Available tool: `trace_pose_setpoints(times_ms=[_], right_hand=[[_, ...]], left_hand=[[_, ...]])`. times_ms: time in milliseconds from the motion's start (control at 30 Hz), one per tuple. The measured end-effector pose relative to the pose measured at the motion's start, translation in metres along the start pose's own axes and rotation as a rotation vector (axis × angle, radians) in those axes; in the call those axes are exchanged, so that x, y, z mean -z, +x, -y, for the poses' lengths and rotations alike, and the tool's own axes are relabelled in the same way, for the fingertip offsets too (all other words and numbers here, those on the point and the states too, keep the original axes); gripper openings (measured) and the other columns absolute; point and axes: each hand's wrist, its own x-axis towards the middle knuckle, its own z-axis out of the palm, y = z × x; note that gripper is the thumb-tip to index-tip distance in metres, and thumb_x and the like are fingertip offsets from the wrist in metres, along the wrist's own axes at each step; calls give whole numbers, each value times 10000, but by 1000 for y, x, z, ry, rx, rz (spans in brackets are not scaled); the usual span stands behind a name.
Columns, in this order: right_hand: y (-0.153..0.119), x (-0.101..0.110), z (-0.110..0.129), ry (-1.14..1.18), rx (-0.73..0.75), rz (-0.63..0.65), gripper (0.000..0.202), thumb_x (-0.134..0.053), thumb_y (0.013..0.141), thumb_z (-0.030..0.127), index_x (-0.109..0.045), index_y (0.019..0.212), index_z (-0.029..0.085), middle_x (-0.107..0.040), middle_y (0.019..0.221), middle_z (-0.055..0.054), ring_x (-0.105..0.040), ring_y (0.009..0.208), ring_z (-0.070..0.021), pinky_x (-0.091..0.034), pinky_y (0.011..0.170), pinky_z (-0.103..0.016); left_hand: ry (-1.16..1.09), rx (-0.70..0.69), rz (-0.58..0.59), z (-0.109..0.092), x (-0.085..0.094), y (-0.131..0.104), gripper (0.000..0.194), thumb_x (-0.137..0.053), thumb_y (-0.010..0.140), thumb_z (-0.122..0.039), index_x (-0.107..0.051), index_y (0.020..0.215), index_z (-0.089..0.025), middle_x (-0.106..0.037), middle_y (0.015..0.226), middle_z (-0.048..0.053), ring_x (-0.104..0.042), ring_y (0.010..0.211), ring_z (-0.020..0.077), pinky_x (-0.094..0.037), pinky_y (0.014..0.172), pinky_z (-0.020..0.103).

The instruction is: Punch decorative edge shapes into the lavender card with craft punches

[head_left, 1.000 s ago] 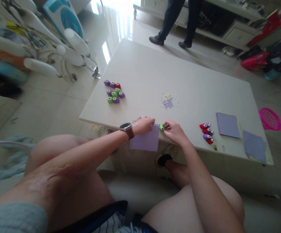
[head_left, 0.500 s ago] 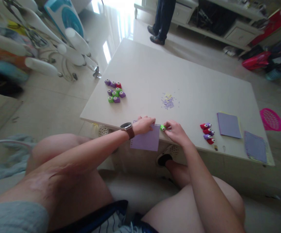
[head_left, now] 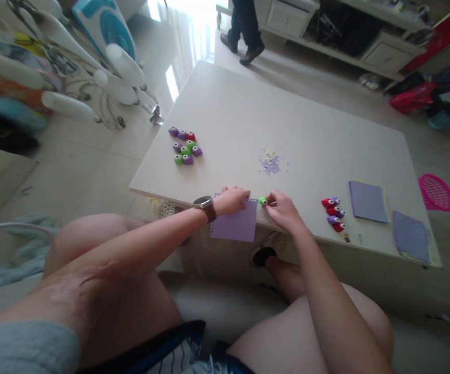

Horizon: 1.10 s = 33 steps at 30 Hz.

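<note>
A purple sheet of paper [head_left: 234, 226] with small holes along its edges hangs partly over the table's near edge. My left hand [head_left: 232, 199], with a watch on its wrist, holds it at the top, fingers curled on it. Just off the sheet's upper right corner, my right hand [head_left: 283, 210] pinches a small green paper punch [head_left: 262, 200]. Whether the punch touches the paper I cannot tell. Beyond both hands lies a pile of purple and yellow paper bits [head_left: 270, 162].
On the white table [head_left: 240, 114], several purple, green and red punches [head_left: 186, 150] stand at left, and red and purple ones [head_left: 333, 211] at right. Farther right lie two paper stacks [head_left: 368, 201], [head_left: 410, 236]. A pink basket [head_left: 437, 192] is beyond the table; a person's legs [head_left: 244, 26] are behind it.
The green punch has shifted slightly up and away from the sheet's corner, with my right hand. My left hand stays on the paper. The person's legs in the background have stepped left.
</note>
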Motion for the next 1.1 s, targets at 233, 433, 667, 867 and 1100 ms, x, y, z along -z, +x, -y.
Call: trace_pose_setpoints(times_ms=[233,433,667,867,1100], right_hand=[[1,0,1,4,-12,-20,133,-675,837,138,-584,839,234,-706,890,-44,-684,825,-211,-533,778,-317],[2,-2,0,25,-16,-27,130,-679,828,141,-589,833,234,-695,877,-40,-672,820,-219,-527,786,-337],[1,-1,1,6,2,-4,133,-670,814,129,-591,822,235,-687,871,-41,-658,848,-231,-500,783,-340],[1,-1,2,-13,42,23,110,-650,826,131,-599,833,228,-675,871,-47,-637,833,-227,-478,759,-332],[0,-1,0,-31,91,58,89,-631,842,145,-594,835,226,-669,871,-49,-616,819,-219,-474,766,-338]], left_hand=[[1,-5,6,-2,2,-1,220,-642,919,-262,-675,1135,-243,-750,1232,75,-609,1249,320,-430,1011,447],[19,14,28,-7,8,-3,213,-641,926,-265,-670,1136,-244,-749,1247,74,-608,1254,310,-441,1005,434],[30,15,35,-7,8,-3,231,-647,927,-261,-668,1156,-239,-746,1255,80,-609,1261,316,-444,1004,441],[30,13,35,-8,9,-4,219,-640,936,-270,-669,1150,-236,-748,1249,82,-607,1265,317,-444,1008,445],[31,13,33,-8,8,-3,215,-644,932,-268,-668,1144,-235,-749,1237,84,-614,1248,313,-443,1006,438]])
